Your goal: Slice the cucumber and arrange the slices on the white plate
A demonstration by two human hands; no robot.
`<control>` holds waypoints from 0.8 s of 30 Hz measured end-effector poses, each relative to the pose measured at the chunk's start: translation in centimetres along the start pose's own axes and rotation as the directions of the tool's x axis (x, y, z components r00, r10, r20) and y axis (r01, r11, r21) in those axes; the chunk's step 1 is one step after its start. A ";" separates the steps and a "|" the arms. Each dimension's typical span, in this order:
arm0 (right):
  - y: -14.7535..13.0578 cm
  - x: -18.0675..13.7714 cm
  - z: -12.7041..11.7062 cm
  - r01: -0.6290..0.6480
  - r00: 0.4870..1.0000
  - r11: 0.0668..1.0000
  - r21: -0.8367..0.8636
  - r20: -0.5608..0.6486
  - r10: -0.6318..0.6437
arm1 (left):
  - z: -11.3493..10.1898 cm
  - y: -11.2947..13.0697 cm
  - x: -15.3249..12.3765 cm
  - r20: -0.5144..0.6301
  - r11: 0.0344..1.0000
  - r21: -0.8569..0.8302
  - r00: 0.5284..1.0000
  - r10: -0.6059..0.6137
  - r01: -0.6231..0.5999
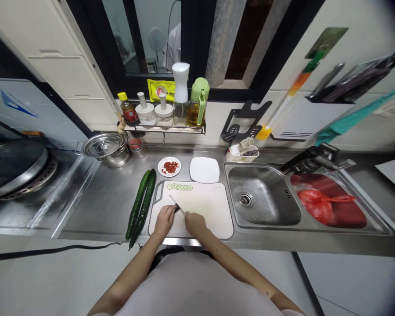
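In the head view, the right hand [195, 224] is closed round the handle of a knife [177, 205], and the hand hides the handle itself. The blade's long axis runs on a diagonal, with the tip pointing away from the person and to the left, over the near part of the white cutting board [210, 210]. The left hand [164, 219] curls its fingers down on a small dark cucumber stub [177, 208] pressed to the board right against the blade. The stub is too small to show its shape or which way it lies.

At the board's far edge lies a row of cucumber slices [180, 187], running left to right. Two whole cucumbers [141, 210] lie side by side on the steel bench [108, 206] just left of the board, their length running away from the person. Beyond the board stand a round plate of red chilli [169, 166] and a bare square plate [204, 170]. To the right is the sink [263, 202], then a red basin [345, 215] holding a red bag [316, 205]. A lidded pot [107, 149] stands far left, under a rack of bottles [164, 127]. The person's forearms and body cover the bench's near edge.
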State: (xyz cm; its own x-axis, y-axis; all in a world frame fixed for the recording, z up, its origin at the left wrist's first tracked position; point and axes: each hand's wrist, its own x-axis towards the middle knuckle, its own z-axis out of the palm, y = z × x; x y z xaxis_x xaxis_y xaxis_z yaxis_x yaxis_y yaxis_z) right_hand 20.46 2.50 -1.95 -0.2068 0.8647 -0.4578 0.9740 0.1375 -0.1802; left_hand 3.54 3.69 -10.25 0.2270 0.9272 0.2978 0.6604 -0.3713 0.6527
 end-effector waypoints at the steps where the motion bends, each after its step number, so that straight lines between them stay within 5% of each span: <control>1: 0.1 -0.1 0.0 -0.003 1.000 1.000 0.003 -0.007 0.003 | -0.1 0.1 0.0 0.002 1.000 -0.002 1.000 -0.008 0.008; 9: 1.6 -1.8 -0.4 -0.060 0.996 0.993 -0.099 -0.066 0.054 | -0.3 1.0 -0.2 -0.058 0.979 -0.092 0.981 -0.186 0.180; 16: 4.6 -2.7 -1.2 -0.136 0.969 0.979 -0.149 -0.227 0.100 | -1.5 1.2 1.7 -0.261 0.909 -0.195 0.874 -0.409 0.367; 19: 5.2 -2.9 -1.2 -0.141 0.953 0.979 -0.151 -0.287 0.093 | -2.1 1.7 3.3 -0.192 0.941 -0.136 0.923 -0.332 0.310; 24: 5.3 -3.1 -0.8 -0.133 0.945 0.980 -0.147 -0.317 0.081 | -2.1 3.3 5.3 0.096 0.992 0.008 0.987 -0.126 0.126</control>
State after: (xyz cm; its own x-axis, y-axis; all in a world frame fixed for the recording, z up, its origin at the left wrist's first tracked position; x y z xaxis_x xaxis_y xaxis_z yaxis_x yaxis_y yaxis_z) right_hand 26.37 0.89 -0.80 -0.0871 0.9814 -0.1713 0.9958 0.0906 0.0129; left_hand 5.42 7.28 -5.11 0.2093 0.9671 0.1449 0.6895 -0.2510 0.6794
